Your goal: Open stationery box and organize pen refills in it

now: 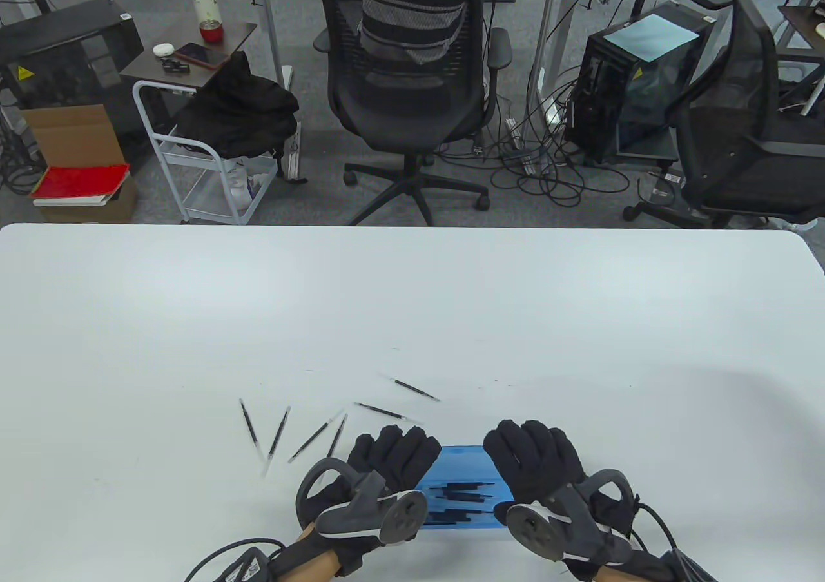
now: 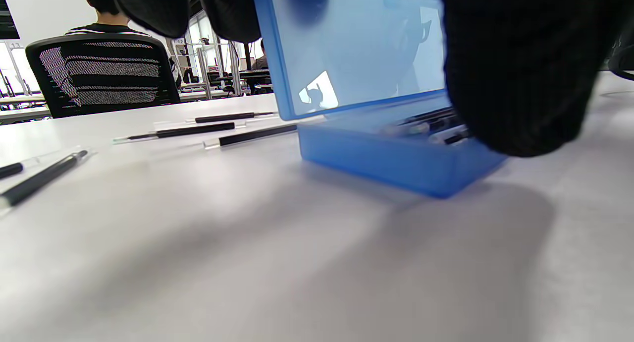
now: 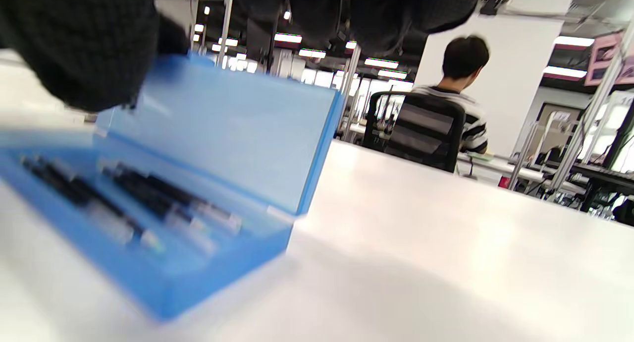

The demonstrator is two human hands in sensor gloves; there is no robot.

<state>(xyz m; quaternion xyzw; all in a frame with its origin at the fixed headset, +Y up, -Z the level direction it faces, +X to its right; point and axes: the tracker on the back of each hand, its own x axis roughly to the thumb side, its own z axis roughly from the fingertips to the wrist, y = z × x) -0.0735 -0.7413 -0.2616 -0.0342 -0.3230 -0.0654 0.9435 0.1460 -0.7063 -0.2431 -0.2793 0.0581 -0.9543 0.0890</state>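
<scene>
While gripping each end of the translucent blue plastic stationery box [image 1: 461, 488], lid [image 2: 356, 44] tilted up: left hand [image 1: 387, 459], right hand [image 1: 535, 459]. Black pen refills [image 1: 461, 495] inside, six more loose refills [image 1: 322, 430] on white surface [image 1: 412, 324].

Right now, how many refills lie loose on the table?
6, all left of the box: two far left, two by the left hand, two farther back. Hands may hide more.
</scene>
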